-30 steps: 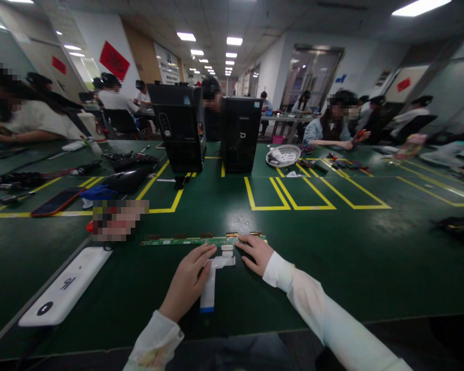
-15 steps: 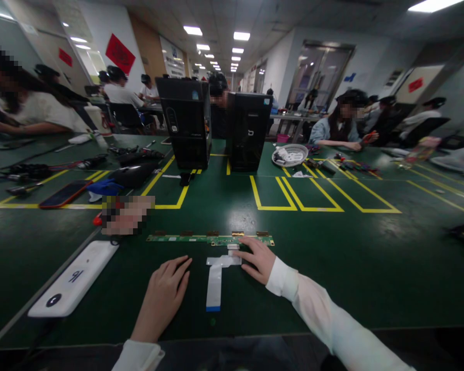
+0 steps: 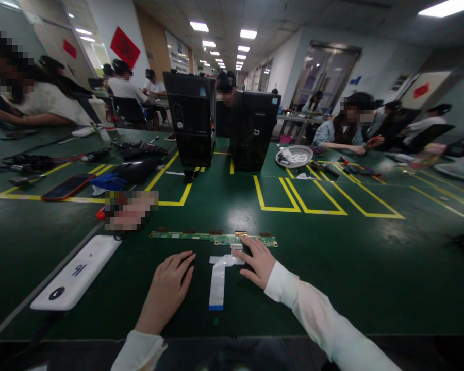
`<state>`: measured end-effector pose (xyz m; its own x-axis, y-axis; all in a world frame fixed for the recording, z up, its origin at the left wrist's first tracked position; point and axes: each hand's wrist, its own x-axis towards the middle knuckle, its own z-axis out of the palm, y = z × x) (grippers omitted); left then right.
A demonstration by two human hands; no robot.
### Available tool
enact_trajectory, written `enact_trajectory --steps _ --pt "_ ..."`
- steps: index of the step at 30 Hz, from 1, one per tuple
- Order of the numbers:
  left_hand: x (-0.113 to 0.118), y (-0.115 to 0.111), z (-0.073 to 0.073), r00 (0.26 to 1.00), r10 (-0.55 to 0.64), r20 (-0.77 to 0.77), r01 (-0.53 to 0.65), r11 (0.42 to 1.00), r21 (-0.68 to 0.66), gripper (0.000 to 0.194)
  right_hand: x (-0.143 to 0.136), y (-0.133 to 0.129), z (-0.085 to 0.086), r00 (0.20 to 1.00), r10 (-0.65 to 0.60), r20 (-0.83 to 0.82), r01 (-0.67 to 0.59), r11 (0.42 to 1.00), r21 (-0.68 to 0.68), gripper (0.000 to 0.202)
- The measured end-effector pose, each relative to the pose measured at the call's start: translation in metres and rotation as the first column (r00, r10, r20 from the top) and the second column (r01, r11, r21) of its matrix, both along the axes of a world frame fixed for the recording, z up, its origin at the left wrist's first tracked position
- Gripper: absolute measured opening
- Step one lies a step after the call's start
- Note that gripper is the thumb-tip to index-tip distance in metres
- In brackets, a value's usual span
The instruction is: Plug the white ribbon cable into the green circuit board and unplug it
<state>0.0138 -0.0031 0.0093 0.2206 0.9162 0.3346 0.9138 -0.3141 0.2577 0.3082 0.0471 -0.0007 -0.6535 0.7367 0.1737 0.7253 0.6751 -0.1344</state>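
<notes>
A long, narrow green circuit board [image 3: 189, 236] lies across the table in front of me. Just below its right part is a flat white ribbon cable [image 3: 217, 288], bent in a T-like shape, with a blue end toward me. My right hand [image 3: 258, 262] rests with spread fingers over the board's right part and the cable's upper right end. Its fingertips touch near the white connector [image 3: 236, 246]; the exact contact is partly hidden. Left of the cable, my left hand [image 3: 170, 283] lies on the table with fingers stretched out, holding nothing.
A white power bank-like device [image 3: 77, 273] with a cable lies at the left, beside a phone [image 3: 67, 186]. Two black computer towers [image 3: 193, 123] stand ahead. A white basket [image 3: 294, 156] sits behind yellow tape outlines. Other people sit around the room.
The view has shifted slightly, so the whole scene sits a little further right. Both hands keep nearly the same place by the board and cable.
</notes>
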Motion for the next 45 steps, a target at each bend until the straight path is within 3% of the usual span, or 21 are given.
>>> enact_trajectory --steps 14,20,28,38,41,45 --pt "0.001 0.000 -0.001 1.000 0.001 -0.002 -0.001 1.000 0.023 0.035 0.005 -0.003 0.005 0.999 0.031 0.016 -0.031 0.999 -0.028 0.059" --pt "0.000 0.000 -0.003 1.000 -0.006 0.004 0.006 0.999 0.037 0.035 0.029 -0.010 0.008 1.000 0.012 0.008 -0.012 1.000 0.000 0.056" --pt "0.000 0.000 0.000 1.000 -0.022 0.005 0.022 0.999 0.031 0.036 0.126 -0.036 0.002 0.987 -0.152 -0.051 0.153 0.988 0.024 0.054" --pt "0.000 0.000 -0.001 0.999 -0.019 -0.025 0.020 1.000 0.021 0.037 0.280 -0.072 -0.020 0.897 -0.430 -0.102 0.436 0.899 0.042 0.058" --pt "0.000 0.000 -0.002 0.999 -0.023 -0.032 0.023 0.999 0.028 0.037 0.309 -0.082 -0.025 0.840 -0.531 -0.112 0.537 0.843 0.032 0.062" --pt "0.000 0.000 -0.001 0.999 -0.017 -0.036 0.018 0.999 0.027 0.037 0.322 -0.093 -0.026 0.777 -0.618 -0.118 0.626 0.778 0.052 0.061"
